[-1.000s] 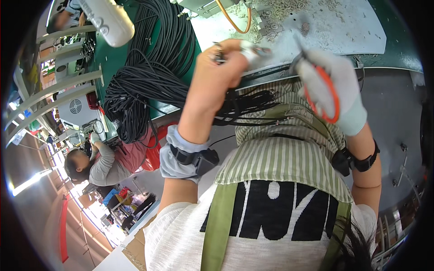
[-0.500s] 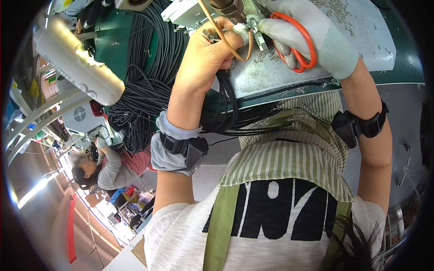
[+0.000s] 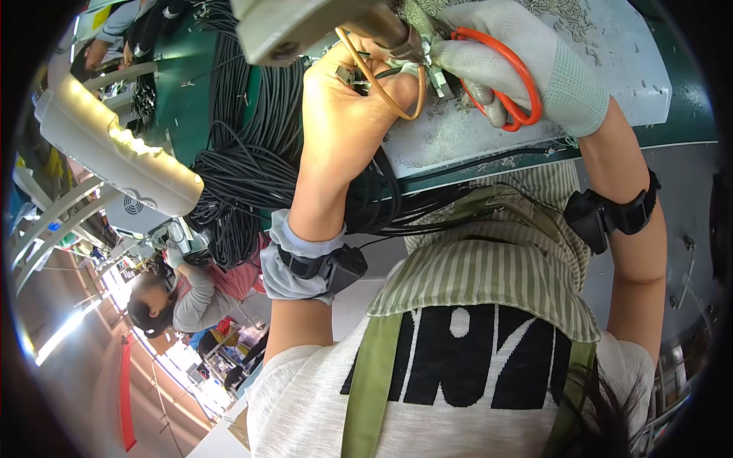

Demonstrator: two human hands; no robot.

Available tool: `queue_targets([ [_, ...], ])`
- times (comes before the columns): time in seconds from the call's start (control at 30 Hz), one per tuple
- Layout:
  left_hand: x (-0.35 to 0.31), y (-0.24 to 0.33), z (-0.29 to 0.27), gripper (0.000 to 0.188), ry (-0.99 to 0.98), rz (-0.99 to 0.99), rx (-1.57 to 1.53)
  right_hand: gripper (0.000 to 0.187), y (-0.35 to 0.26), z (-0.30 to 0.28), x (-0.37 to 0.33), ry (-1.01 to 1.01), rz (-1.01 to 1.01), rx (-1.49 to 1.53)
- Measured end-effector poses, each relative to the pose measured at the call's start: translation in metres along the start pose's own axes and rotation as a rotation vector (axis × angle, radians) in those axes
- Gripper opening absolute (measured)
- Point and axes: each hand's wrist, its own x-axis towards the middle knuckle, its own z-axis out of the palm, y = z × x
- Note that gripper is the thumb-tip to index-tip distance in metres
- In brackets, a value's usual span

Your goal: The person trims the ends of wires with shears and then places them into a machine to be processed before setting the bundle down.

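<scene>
My left hand point(image 3: 343, 107), bare, is closed around the end of a black cable point(image 3: 378, 195) whose wires sit at its fingertips near the top of the view. My right hand point(image 3: 534, 65), in a white knit glove, grips orange-handled scissors point(image 3: 508, 80) right beside those fingertips. A thin tan hose point(image 3: 397, 95) loops between both hands, coming from a grey tool point(image 3: 305, 30) above them. Both hands work over a white tray point(image 3: 611, 84) sprinkled with wire scraps.
A big pile of coiled black cables point(image 3: 244, 175) lies on the green bench point(image 3: 183, 99) at left. A white tube-shaped lamp point(image 3: 114, 153) juts across the left side. Another person point(image 3: 175, 298) in grey and red sits lower left.
The view has tilted, so both hands and the tray now sit larger and closer to the top. The right hand with the scissors closed in on the left hand's wire ends.
</scene>
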Motion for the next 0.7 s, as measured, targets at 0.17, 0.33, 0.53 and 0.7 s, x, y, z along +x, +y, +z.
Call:
queue_targets([
  [0.17,-0.001,0.011,0.004,0.02,-0.018,0.0,0.046,0.022,0.003,-0.001,0.001,0.021,0.001,-0.067],
  [0.33,0.001,0.004,0.003,0.019,0.002,0.004,0.061,0.023,0.012,-0.006,0.005,-0.027,-0.064,0.068],
  [0.53,0.003,-0.007,-0.003,0.013,-0.028,-0.073,-0.037,0.023,0.013,-0.007,0.005,-0.03,-0.122,0.065],
  [0.7,-0.003,-0.019,-0.02,0.008,-0.401,-0.243,-0.661,0.024,0.021,-0.003,-0.003,0.053,-0.138,-0.049],
])
